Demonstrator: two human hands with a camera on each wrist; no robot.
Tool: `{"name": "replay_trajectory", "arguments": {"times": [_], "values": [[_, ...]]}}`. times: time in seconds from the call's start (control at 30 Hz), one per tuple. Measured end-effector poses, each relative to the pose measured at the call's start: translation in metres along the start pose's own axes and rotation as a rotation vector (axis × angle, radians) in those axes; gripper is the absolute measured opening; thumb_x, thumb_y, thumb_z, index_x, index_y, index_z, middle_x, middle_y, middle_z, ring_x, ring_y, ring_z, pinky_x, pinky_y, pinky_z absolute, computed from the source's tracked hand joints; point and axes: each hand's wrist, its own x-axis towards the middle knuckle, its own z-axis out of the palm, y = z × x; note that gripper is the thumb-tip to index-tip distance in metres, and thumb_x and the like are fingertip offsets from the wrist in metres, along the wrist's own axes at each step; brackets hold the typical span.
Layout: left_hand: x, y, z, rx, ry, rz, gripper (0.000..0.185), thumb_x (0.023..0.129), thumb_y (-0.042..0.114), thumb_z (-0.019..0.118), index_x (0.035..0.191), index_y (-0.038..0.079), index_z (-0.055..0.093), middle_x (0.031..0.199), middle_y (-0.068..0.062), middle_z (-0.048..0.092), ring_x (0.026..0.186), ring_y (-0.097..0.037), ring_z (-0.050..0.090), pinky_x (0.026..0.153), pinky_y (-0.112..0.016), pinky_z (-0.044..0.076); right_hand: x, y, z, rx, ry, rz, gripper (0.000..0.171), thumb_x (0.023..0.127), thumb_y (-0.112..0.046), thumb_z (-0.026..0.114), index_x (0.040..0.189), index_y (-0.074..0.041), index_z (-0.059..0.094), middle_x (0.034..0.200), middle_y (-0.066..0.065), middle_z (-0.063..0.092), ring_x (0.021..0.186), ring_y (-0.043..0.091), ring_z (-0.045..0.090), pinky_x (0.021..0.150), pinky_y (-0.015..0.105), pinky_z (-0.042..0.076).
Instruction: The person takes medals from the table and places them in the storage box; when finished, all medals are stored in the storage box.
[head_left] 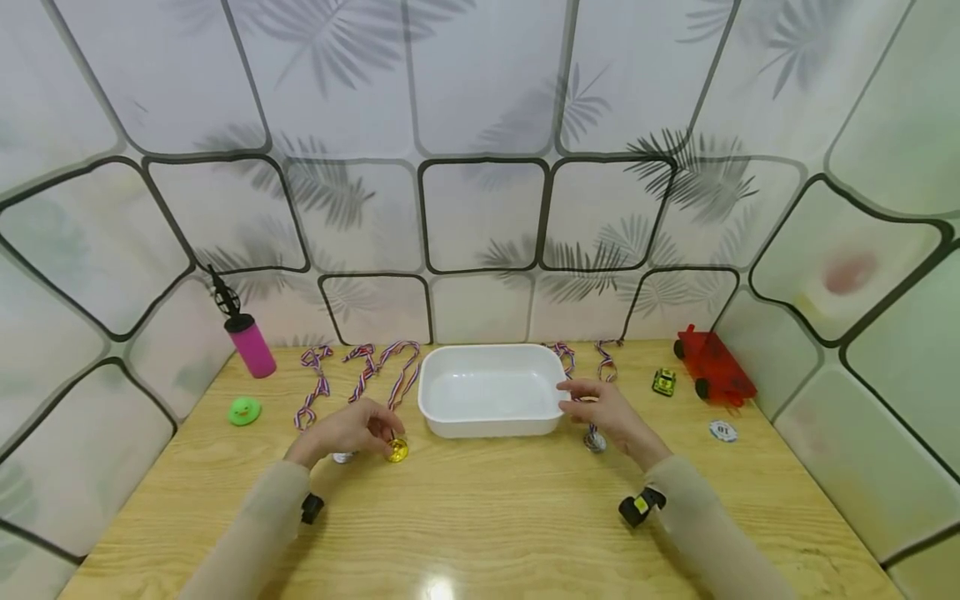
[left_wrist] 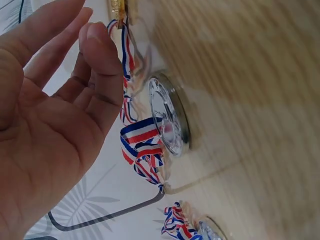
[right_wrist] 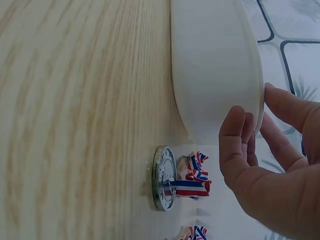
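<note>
The white tub [head_left: 487, 390] sits mid-table with the right hand [head_left: 611, 412] at its right rim, fingers lightly bent and touching the edge without gripping; steadying it there looks sensible, while the left hand [head_left: 352, 429], fingers relaxed and open beside the striped ribbon [left_wrist: 131, 75], would best pinch that ribbon near the gold medal [head_left: 397, 451], just left of the tub. Whether any fingertip touches the ribbon is unclear, and the silver medal [head_left: 342, 457] is mostly hidden under the hand.
</note>
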Motion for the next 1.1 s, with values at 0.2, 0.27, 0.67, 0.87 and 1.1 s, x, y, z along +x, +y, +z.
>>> {"name": "replay_trajectory", "arguments": {"times": [0.2, 0.27, 0.67, 0.87, 1.1], "values": [[0.005, -0.003, -0.002, 0.064, -0.036, 0.021, 0.026, 0.078, -0.003, 0.077, 0.103, -0.005, 0.071, 0.085, -0.017, 0.064, 0.073, -0.012, 0.052, 0.062, -0.018, 0.045, 0.002, -0.001, 0.001, 0.018, -0.004, 0.046, 0.045, 0.091, -0.009, 0.069, 0.132, 0.005, 0.057, 0.105, 0.008, 0.051, 0.09, 0.015, 0.058, 0.088, 0.04, 0.058], [0.007, -0.003, -0.001, 0.091, -0.04, 0.014, 0.027, 0.076, -0.001, 0.079, 0.102, -0.003, 0.072, 0.084, -0.014, 0.064, 0.073, -0.012, 0.051, 0.063, -0.019, 0.045, 0.002, -0.002, 0.001, 0.027, -0.006, 0.061, 0.046, 0.091, -0.009, 0.069, 0.133, 0.005, 0.057, 0.104, 0.007, 0.051, 0.088, 0.015, 0.058, 0.09, 0.041, 0.057], [0.011, -0.004, 0.003, 0.136, -0.052, -0.025, 0.026, 0.073, -0.002, 0.08, 0.097, 0.002, 0.07, 0.084, -0.01, 0.061, 0.074, -0.014, 0.051, 0.063, -0.02, 0.044, 0.0, -0.004, 0.002, 0.032, -0.003, 0.056, 0.046, 0.091, -0.008, 0.069, 0.133, 0.007, 0.056, 0.106, 0.01, 0.053, 0.087, 0.012, 0.06, 0.091, 0.042, 0.057], [0.011, -0.005, 0.005, 0.117, -0.038, -0.044, 0.026, 0.073, -0.003, 0.08, 0.095, 0.004, 0.068, 0.085, -0.01, 0.06, 0.073, -0.014, 0.052, 0.063, -0.022, 0.046, 0.0, -0.003, 0.003, 0.038, -0.004, 0.062, 0.046, 0.09, -0.007, 0.07, 0.132, 0.007, 0.056, 0.106, 0.009, 0.054, 0.087, 0.013, 0.061, 0.089, 0.04, 0.058], [0.012, -0.004, 0.007, 0.132, 0.001, -0.051, 0.025, 0.073, -0.004, 0.08, 0.092, 0.006, 0.068, 0.087, -0.009, 0.062, 0.075, -0.014, 0.054, 0.064, -0.023, 0.048, -0.001, -0.003, 0.002, 0.033, -0.001, 0.055, 0.045, 0.091, -0.007, 0.069, 0.132, 0.007, 0.056, 0.106, 0.011, 0.056, 0.087, 0.014, 0.063, 0.09, 0.041, 0.057]]}}
